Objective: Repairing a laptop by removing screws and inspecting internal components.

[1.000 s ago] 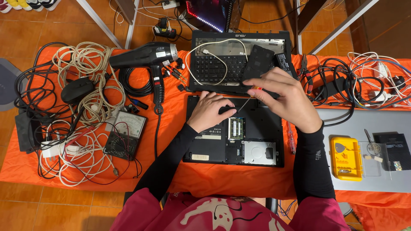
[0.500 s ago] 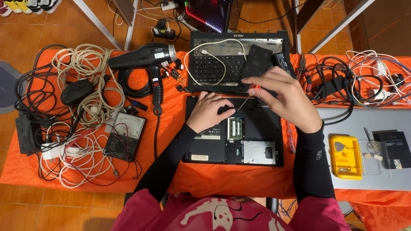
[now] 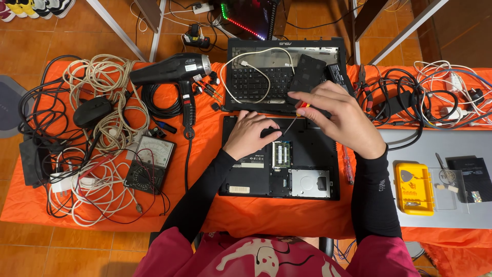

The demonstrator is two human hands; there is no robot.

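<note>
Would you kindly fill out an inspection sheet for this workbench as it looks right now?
Surface: table under an orange cloth.
Job's things: upturned black laptop, bottom cover off; screwdriver tip down on it.
Clutter: hair dryer, analogue multimeter, computer mouse, yellow case, second laptop body.
Hands: left hand flat on the laptop; right hand holds the screwdriver.
Cables: white coils at left, black leads at right.
Surroundings: tiled floor, power strip.
</note>
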